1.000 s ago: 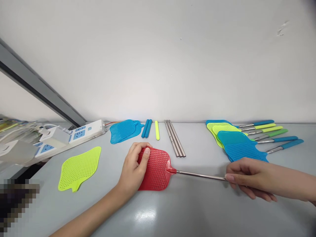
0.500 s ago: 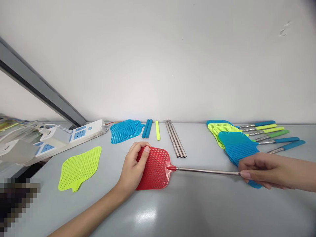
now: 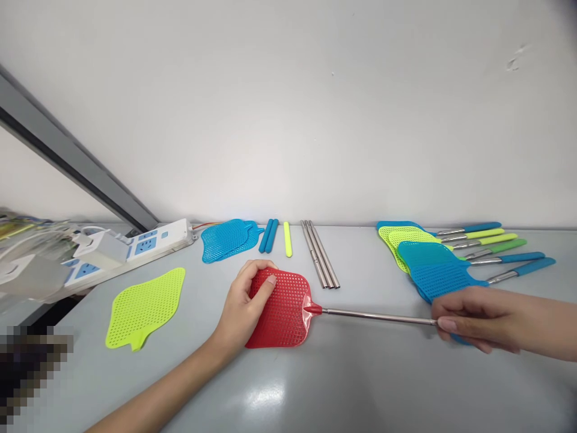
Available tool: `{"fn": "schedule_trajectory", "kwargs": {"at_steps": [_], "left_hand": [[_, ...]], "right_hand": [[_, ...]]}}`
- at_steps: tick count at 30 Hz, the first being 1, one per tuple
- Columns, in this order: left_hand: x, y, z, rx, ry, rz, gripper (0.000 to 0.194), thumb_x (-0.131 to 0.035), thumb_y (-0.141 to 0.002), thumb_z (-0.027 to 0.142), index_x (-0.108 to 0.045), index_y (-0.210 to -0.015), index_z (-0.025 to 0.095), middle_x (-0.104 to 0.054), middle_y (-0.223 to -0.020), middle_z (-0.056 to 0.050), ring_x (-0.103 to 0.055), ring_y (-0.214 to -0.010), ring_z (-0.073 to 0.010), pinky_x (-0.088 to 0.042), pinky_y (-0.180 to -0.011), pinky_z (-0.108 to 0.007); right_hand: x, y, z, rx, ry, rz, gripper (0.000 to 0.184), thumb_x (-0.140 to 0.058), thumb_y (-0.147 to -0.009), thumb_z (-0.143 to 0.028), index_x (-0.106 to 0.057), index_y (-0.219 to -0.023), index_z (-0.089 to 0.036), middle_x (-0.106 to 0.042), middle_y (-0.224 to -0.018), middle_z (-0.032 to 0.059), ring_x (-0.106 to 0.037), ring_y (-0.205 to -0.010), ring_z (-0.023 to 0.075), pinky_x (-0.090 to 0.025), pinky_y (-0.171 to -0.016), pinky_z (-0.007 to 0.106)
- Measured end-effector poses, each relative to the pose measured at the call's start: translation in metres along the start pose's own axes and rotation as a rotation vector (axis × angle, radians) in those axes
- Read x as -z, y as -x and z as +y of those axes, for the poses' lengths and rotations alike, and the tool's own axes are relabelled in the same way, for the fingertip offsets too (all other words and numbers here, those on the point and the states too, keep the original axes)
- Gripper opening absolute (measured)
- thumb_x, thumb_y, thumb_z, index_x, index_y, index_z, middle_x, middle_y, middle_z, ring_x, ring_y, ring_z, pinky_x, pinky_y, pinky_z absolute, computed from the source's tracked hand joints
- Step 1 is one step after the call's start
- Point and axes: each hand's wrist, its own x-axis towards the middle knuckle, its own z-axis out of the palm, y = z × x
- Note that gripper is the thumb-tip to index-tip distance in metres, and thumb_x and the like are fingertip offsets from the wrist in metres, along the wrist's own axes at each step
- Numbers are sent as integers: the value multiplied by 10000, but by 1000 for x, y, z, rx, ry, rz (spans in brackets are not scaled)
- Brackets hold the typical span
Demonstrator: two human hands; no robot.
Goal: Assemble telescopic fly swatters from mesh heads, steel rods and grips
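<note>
The gray tabletop [image 3: 360, 385] is supporting the work. The left arm is reaching in diagonally from the lower edge; the left hand [image 3: 246, 304] is gripping the outer end of the red fly swatter [image 3: 286, 319], its thumb resting on the mesh and its fingers curling over the far edge. The right hand [image 3: 482, 316] is extending from the right, pinching the far end of the metal rod [image 3: 378, 316] between thumb and curled fingers, just in front of the pile of swatters [image 3: 444, 276]. A patch of blue is showing beneath that hand; what it belongs to cannot be told.

The red fly swatter is spanning the middle of the tabletop, its paddle to the left. The paddle is displaying bright red mesh with rounded corners and is narrowing to a glossy neck [image 3: 313, 309]. The slim, shiny rod is running nearly level from that neck, sloping slightly.
</note>
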Motion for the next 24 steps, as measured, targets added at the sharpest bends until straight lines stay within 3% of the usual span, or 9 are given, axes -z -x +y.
{"fn": "schedule_trajectory", "kwargs": {"at_steps": [11,24], "left_hand": [[0,0,1,3,-7,3,158,-434,-794,318,-498,-864,192,-544,-896,-38,-523,-867,-189,-420,-701,-278],[1,0,-1,5,-23,-8,165,-420,-797,316,-501,-874,194,-554,-907,-40,-531,-850,-189,-422,-712,-296]], "right_hand": [[-2,1,-7,17,-6,-19,218,-386,-834,-373,-553,-805,-236,-456,-661,-12,-400,-594,122,-329,-533,206],[-4,2,-8,-11,-26,-5,326,-367,-817,-488,-579,-834,-240,-491,-672,5,-416,-590,124,-336,-521,206]]}}
